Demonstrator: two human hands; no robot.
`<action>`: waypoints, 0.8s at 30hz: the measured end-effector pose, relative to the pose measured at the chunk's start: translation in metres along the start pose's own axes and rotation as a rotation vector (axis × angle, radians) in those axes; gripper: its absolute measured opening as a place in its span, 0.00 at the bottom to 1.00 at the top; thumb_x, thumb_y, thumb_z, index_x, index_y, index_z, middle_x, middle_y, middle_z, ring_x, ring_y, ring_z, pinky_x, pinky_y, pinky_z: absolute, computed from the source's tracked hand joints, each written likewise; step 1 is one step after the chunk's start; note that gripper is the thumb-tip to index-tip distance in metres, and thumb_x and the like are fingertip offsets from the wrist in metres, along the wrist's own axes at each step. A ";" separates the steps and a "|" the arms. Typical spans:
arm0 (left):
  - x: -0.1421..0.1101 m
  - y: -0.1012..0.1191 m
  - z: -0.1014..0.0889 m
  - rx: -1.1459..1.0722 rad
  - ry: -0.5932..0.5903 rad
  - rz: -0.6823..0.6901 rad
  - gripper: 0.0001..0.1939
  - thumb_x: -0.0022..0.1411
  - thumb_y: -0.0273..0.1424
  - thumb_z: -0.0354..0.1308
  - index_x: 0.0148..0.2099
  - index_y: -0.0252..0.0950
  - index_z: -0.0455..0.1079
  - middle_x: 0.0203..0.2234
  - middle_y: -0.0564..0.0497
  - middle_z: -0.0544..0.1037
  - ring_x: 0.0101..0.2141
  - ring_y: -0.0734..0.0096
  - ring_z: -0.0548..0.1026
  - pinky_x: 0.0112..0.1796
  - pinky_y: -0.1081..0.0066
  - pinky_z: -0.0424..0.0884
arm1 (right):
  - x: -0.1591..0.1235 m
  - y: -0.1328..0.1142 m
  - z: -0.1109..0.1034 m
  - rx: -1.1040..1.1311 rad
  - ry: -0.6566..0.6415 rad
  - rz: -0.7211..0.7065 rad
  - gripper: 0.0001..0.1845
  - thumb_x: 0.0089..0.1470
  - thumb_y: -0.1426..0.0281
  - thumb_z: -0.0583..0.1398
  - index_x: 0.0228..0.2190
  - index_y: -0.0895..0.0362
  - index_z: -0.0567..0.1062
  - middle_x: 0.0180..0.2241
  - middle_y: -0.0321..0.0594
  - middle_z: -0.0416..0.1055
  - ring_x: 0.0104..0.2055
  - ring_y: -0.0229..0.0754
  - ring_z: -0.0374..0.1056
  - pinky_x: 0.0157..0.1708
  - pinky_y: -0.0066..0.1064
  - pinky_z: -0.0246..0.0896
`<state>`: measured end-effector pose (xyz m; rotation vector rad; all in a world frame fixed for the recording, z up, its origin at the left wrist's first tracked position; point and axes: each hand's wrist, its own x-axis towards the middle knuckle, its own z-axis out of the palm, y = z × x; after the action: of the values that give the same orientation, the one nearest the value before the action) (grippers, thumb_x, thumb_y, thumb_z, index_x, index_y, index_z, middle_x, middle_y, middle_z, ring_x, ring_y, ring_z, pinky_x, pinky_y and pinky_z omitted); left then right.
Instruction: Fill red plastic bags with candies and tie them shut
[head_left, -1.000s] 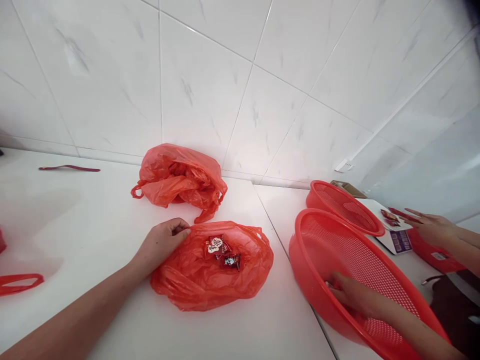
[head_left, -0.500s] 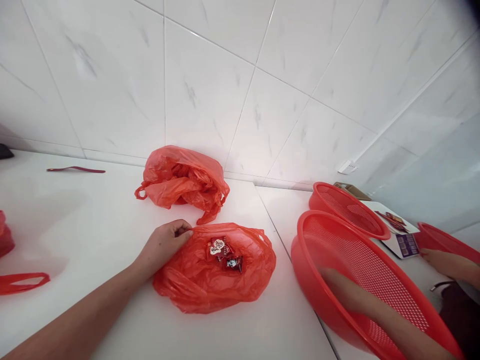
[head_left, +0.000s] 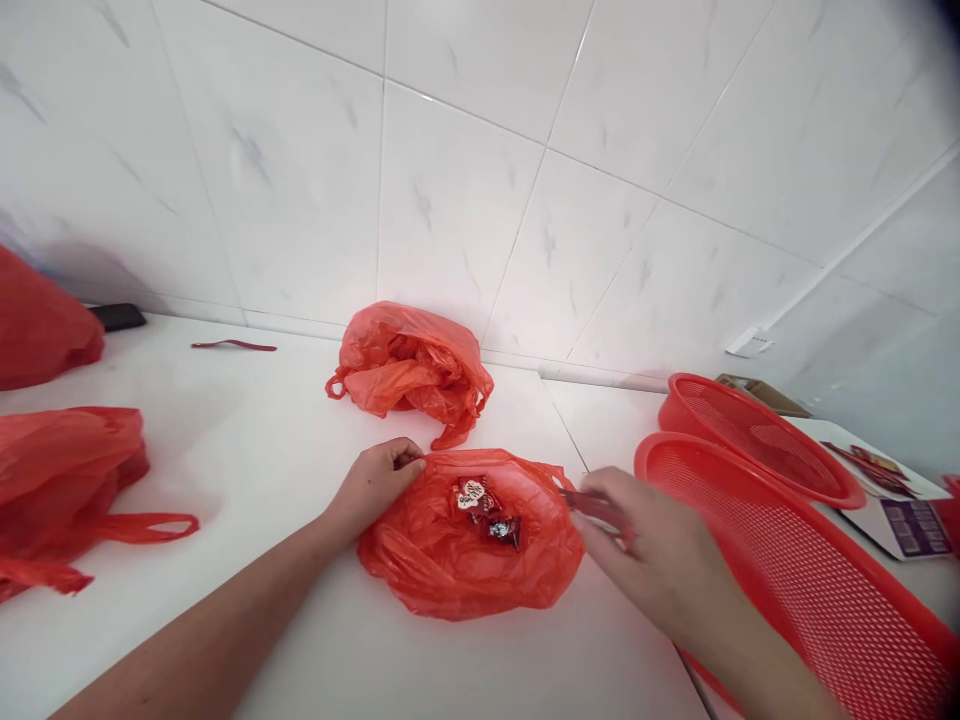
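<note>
An open red plastic bag (head_left: 465, 585) lies on the white table with a few small wrapped snacks (head_left: 487, 512) inside it. My left hand (head_left: 386, 480) is closed on the bag's upper left rim, pinching it between thumb and fingers. At the bag's right edge is my right hand (head_left: 645, 540), somewhat blurred, with its fingers closed around a red packet (head_left: 596, 507). The packet's print cannot be read, and part of it is hidden by the fingers. Just right of that hand stands a large red mesh basket (head_left: 795, 545).
A second red bag (head_left: 412, 360) is crumpled near the tiled wall. More red bags (head_left: 67, 480) stand at the left, by a black object (head_left: 118, 317) and a dark red strip (head_left: 234, 345). Behind the large basket are another red basket (head_left: 757, 430) and a white box (head_left: 892, 510) with packets on it.
My right hand has come out of the large basket and over to the bag's right rim, now with a red packet. My left hand still grips the rim. The view has turned left.
</note>
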<state>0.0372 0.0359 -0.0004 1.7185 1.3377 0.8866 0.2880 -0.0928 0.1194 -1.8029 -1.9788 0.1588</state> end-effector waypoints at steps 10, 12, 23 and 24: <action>-0.031 -0.002 -0.019 -0.006 0.021 -0.057 0.21 0.56 0.45 0.53 0.48 0.41 0.65 0.39 0.50 0.73 0.36 0.66 0.72 0.38 0.68 0.69 | 0.026 0.030 0.049 0.041 0.024 0.141 0.28 0.52 0.54 0.54 0.54 0.46 0.58 0.56 0.37 0.59 0.54 0.46 0.60 0.47 0.38 0.61; -0.043 -0.002 -0.027 0.027 0.001 -0.104 0.23 0.56 0.47 0.53 0.50 0.42 0.63 0.42 0.50 0.72 0.35 0.66 0.72 0.36 0.68 0.70 | 0.024 0.054 0.063 0.035 0.092 0.209 0.31 0.53 0.52 0.52 0.56 0.50 0.56 0.58 0.41 0.56 0.56 0.48 0.58 0.47 0.38 0.61; -0.060 0.020 -0.034 -0.034 -0.185 -0.160 0.20 0.54 0.35 0.53 0.51 0.43 0.61 0.30 0.54 0.73 0.30 0.67 0.73 0.30 0.69 0.70 | 0.028 0.070 0.066 0.599 -0.065 0.448 0.20 0.50 0.51 0.56 0.22 0.55 0.65 0.20 0.30 0.63 0.23 0.36 0.59 0.23 0.27 0.53; -0.056 0.022 -0.035 -0.064 -0.155 -0.149 0.19 0.54 0.35 0.53 0.50 0.42 0.62 0.28 0.54 0.72 0.29 0.67 0.73 0.29 0.69 0.70 | 0.031 0.064 0.061 0.663 -0.025 0.450 0.20 0.49 0.52 0.58 0.22 0.55 0.64 0.20 0.30 0.62 0.23 0.35 0.58 0.22 0.26 0.52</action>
<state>0.0044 -0.0169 0.0314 1.5824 1.3006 0.6910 0.3210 -0.0413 0.0485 -1.7350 -1.2714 0.8670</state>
